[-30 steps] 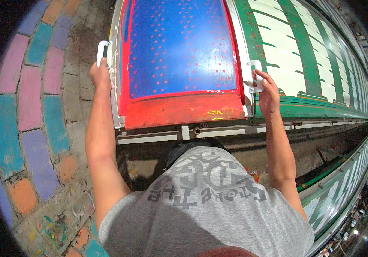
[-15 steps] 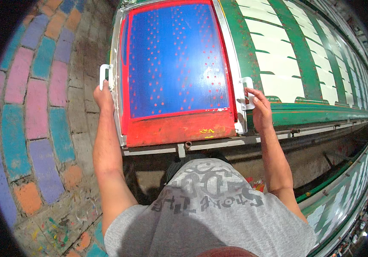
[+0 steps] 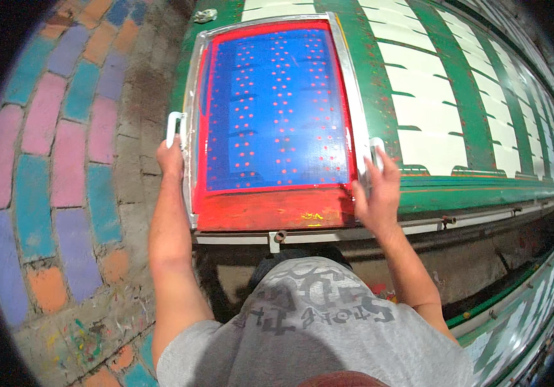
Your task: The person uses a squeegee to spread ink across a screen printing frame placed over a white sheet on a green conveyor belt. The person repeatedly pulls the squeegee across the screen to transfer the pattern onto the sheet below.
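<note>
A screen-printing frame [image 3: 352, 90] with a blue mesh [image 3: 264, 129] and red ink along its borders lies in front of me. Red dots run down the mesh in rows, and pale shapes show faintly through it. On its left side, my left hand [image 3: 170, 160] is closed around a white handle [image 3: 173, 122]. My right hand [image 3: 380, 197] is at the opposite side, beside the right white handle [image 3: 376, 144]. Its fingers are apart, with the thumb by the frame's edge. Part of that handle is hidden behind the fingers.
Under the frame is a long green table [image 3: 483, 193] with rows of white pieces [image 3: 428, 138] stretching right. A rail [image 3: 419, 226] with short pipe ends runs along its near edge. Painted paving [image 3: 70, 161] lies to the left. Another table [image 3: 522, 335] stands at lower right.
The frame has come down toward the table, and its far edge now shows with white cloth beyond. My right hand's fingers have spread from a curled hold by the handle; my left keeps its grip.
</note>
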`<state>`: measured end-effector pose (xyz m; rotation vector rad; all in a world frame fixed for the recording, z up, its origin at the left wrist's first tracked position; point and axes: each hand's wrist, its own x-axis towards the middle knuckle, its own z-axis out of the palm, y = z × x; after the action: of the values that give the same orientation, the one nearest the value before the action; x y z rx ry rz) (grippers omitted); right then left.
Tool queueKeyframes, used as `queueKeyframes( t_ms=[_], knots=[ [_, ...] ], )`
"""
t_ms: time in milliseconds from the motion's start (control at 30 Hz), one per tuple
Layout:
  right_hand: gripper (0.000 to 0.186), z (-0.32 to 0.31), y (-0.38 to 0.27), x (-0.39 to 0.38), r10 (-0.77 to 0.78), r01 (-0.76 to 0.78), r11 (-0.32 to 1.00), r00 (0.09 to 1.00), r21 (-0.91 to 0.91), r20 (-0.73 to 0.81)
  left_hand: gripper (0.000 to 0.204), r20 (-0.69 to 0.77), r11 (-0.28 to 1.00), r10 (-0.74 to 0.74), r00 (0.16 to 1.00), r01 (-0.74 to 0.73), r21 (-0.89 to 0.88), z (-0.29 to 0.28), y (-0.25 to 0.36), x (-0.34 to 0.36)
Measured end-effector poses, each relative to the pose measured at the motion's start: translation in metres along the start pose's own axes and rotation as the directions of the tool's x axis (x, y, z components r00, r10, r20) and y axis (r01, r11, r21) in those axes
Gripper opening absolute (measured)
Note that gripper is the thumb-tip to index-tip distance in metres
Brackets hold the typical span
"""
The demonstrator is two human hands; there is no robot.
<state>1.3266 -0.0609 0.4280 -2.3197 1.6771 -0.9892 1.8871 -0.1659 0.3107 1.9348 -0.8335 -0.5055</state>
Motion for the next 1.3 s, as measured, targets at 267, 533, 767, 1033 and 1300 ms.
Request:
queueKeyframes(
  t_ms=[267, 533, 767, 1033, 1300],
  knots=[
    [0.060, 0.033, -0.077, -0.033, -0.403, 0.376, 0.913, 0.778, 0.158, 0.482, 0.029, 0.295, 0.904, 0.132, 0.946, -0.237, 0.356, -0.008, 0.023, 0.053],
    [0.056, 0.038, -0.102, -0.034, -0.354, 0.412, 0.910, 0.817, -0.033, 0.455, 0.034, 0.411, 0.889, 0.249, 0.877, -0.375, 0.262, 0.015, 0.006, 0.099],
    [0.042, 0.080, -0.164, 0.024, -0.209, 0.327, 0.941, 0.767, -0.090, 0.607, 0.037, 0.434, 0.940, 0.241, 0.868, -0.321, 0.120, 0.017, 0.011, 0.090],
    [0.025, 0.080, -0.160, 0.097, 0.015, 0.190, 0.971, 0.549, -0.142, 0.836, 0.036, 0.434, 0.960, 0.234, 0.870, -0.278, 0.040, 0.026, 0.006, 0.092],
    [0.030, 0.073, -0.175, 0.043, 0.001, 0.178, 0.973, 0.636, -0.148, 0.772, 0.037, 0.436, 0.960, 0.227, 0.871, -0.276, 0.051, 0.027, 0.009, 0.089]
  ],
)
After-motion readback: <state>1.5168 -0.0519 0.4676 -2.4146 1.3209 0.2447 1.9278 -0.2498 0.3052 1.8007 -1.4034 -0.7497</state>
